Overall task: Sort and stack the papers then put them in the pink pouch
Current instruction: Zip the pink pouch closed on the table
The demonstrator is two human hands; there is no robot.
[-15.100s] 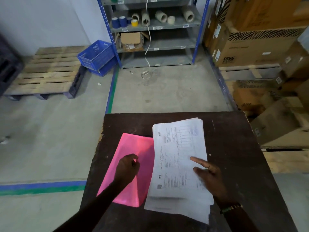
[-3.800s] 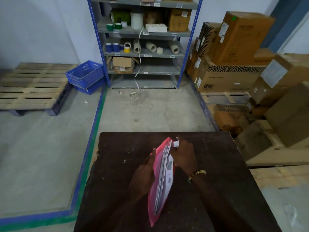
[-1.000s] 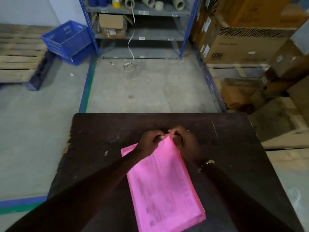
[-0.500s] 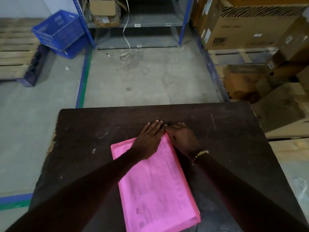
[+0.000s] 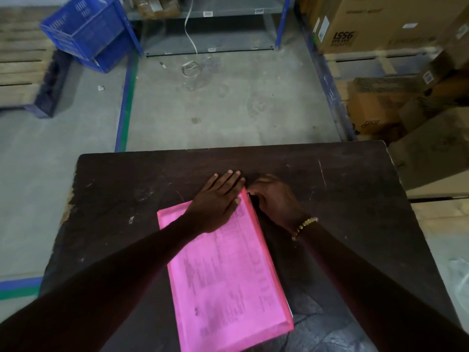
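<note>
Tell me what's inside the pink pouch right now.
Printed papers show through the translucent pink pouch, filling it. How many sheets cannot be seen. The left hand presses flat on its far end, covering that part.

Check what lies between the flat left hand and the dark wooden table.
In the head view, the pink pouch with the printed papers inside lies between the left hand and the dark wooden table.

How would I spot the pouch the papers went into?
Look at the dark wooden table in the foreground. Lying flat on it is the pink pouch, with the left hand pressing its far end. It is the only bright pink thing, printed pages showing faintly through.
</note>
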